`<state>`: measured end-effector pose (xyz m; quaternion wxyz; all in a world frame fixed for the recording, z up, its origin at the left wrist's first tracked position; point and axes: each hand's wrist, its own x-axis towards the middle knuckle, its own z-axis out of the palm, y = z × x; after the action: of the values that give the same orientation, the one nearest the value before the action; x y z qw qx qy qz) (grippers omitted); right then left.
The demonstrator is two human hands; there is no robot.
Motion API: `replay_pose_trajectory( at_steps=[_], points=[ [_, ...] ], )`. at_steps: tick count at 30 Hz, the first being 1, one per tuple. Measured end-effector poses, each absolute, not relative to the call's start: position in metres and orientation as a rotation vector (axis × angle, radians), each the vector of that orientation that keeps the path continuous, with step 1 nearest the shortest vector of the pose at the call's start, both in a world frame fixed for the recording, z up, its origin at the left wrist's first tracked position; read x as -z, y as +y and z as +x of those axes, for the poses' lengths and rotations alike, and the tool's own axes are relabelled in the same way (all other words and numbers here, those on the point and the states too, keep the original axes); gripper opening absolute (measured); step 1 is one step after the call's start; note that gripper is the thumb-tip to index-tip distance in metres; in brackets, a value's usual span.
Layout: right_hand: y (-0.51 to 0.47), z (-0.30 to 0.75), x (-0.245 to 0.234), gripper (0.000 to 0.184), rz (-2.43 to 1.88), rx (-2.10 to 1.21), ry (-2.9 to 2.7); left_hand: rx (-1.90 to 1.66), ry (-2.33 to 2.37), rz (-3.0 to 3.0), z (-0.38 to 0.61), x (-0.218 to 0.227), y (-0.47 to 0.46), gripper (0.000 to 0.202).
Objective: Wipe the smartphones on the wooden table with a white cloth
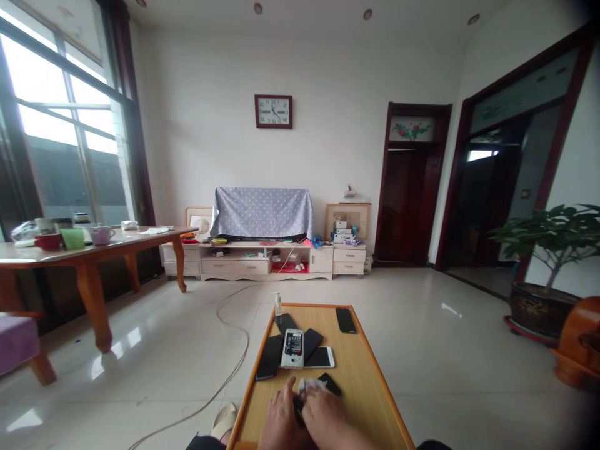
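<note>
Both my hands rest close together on a low wooden table (365,381) at the bottom of the head view. My left hand (281,415) holds the side of a black phone (329,382) lying on the table. My right hand (328,419) presses a crumpled white cloth (309,386) onto it. Just beyond lies a pile of several phones: a white one with a lit screen (292,347) on top of dark ones (269,357). Another black phone (345,320) lies alone near the far right corner.
A small pump bottle (278,304) stands at the table's far left corner. A white cable (234,350) trails over the tiled floor. A long wooden table with cups (89,247) stands left, a TV cabinet (262,259) at the back, a potted plant (548,262) right.
</note>
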<state>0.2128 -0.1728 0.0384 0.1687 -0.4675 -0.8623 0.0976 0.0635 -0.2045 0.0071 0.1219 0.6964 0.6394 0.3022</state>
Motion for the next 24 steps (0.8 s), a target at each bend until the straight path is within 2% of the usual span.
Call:
replay_pose_trajectory(
  at_steps=[6,12,18,24],
  points=[
    [-0.159,0.227,-0.036,0.049,-1.589,-0.292,-2.251,-0.888,1.914,2.002,0.069,-0.012,-0.210,0.090],
    [-0.176,0.213,-0.030,0.050,-1.319,-0.447,-2.439,-0.901,1.881,1.992,0.066,-0.013,-0.212,0.080],
    [-0.160,0.222,-0.040,0.050,-1.619,-0.291,-2.322,-0.853,1.908,1.987,0.066,-0.012,-0.214,0.095],
    [-0.182,0.203,-0.030,0.051,-1.295,-0.497,-2.446,-0.864,1.882,1.961,0.063,-0.013,-0.216,0.088]
  ],
)
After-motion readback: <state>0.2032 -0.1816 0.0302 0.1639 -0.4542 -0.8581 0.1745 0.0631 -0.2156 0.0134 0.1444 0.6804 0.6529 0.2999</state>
